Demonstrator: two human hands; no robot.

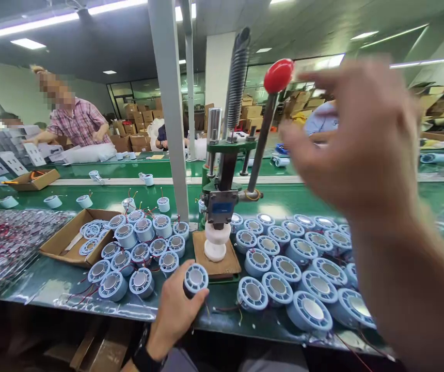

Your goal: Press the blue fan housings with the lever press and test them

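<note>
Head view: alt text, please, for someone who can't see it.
A person's left hand holds a round blue part before a lever press; the right hand, blurred, is raised near the press's red knob. More blue parts flank the press on the green bench.

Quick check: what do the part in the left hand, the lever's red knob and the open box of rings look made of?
Held part: probably moulded plastic, satin pale blue, judging by its even-coloured spokes; its grey centre disc has a metallic sheen. Red knob: likely plastic, given its glossy highlights. Box: apparently cardboard, matte brown with thin folded walls.
</note>
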